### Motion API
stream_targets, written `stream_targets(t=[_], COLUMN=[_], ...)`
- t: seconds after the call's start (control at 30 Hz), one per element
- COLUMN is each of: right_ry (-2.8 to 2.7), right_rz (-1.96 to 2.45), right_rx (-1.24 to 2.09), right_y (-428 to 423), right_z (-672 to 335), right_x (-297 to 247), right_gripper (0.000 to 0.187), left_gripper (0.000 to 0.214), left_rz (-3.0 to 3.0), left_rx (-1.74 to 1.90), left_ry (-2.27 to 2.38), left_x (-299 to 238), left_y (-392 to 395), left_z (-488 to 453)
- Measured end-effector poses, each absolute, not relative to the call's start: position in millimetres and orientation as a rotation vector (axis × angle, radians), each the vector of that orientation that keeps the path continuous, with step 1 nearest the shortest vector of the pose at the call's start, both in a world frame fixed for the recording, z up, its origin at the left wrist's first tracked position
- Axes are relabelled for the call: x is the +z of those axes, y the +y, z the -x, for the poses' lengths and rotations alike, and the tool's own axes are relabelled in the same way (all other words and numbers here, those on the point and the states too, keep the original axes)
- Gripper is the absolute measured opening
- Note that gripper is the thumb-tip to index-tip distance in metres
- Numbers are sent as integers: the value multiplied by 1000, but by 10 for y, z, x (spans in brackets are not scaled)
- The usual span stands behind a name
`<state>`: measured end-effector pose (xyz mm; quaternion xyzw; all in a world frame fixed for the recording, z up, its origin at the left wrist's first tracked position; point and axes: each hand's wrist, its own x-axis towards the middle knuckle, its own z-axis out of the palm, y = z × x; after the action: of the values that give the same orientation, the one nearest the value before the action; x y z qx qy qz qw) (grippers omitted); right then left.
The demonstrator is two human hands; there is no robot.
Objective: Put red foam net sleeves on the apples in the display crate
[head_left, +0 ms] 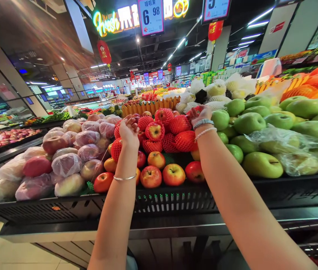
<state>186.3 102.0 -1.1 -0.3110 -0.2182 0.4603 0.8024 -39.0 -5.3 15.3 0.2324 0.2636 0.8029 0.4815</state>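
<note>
My left hand [129,131] is over the left side of the apple pile, palm turned up and fingers loosely bent, with nothing visible in it. Beside it lie red apples in red foam nets [144,122]. At the back right of the same pile, my right hand [200,115] has its fingers around a red apple [193,111], partly hidden by the hand. Between my arms, more netted apples [185,141] are stacked. Bare red-yellow apples [173,174] form the front row below them.
Plastic-wrapped fruit [67,164] is heaped at left. Green fruit [263,164] fills the right side, partly under a clear plastic bag [291,144]. A black slatted crate edge [176,202] runs along the front. White-netted fruit [218,90] and a small wooden fence [147,107] stand behind.
</note>
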Motion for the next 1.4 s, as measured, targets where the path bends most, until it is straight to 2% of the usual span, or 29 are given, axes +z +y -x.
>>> stream_targets(t=[0.13,0.27,0.33,0.43,0.57,0.73,0.93,1.07,1.2,1.27,1.4], right_ry=[-588,-1128,-1386,-1584,-1568,-1542,-1634,-1780,-1864,-1861,-1693], right_rz=[623,460,319,215,233,325,292,373,519,578,598], right_rx=[845,582,709,1050,1269,1132,868,828,857,874,869], right_y=[800,553,474,415,381,375,511,526,452,434,435], right_z=[-1704,-1460,-1371,-1297,-1264,-1255,-1292,-1312,-1301,-1286,-1303], right_x=[128,237,242,208,173,181,179,173,175,181,232], right_gripper=[28,27,22,17,26,51,55,62,66,65,51], left_gripper=[29,28,30,33,33,26,14,8,20,25,34], left_rz=[-571,-656,-708,-761,-875,-970,-1055,-1151,-1011,-981,-990], left_rx=[1984,2076,2077,1886,1719,1658,1490,1486,1752,1772,1763], left_ry=[634,616,568,569,664,738,886,825,677,595,531], left_x=[144,137,133,132,133,109,61,50,87,116,144], left_y=[-27,-22,-24,-22,-10,-1,-19,-12,34,39,12], left_z=[397,379,377,390,392,352,305,274,293,323,369])
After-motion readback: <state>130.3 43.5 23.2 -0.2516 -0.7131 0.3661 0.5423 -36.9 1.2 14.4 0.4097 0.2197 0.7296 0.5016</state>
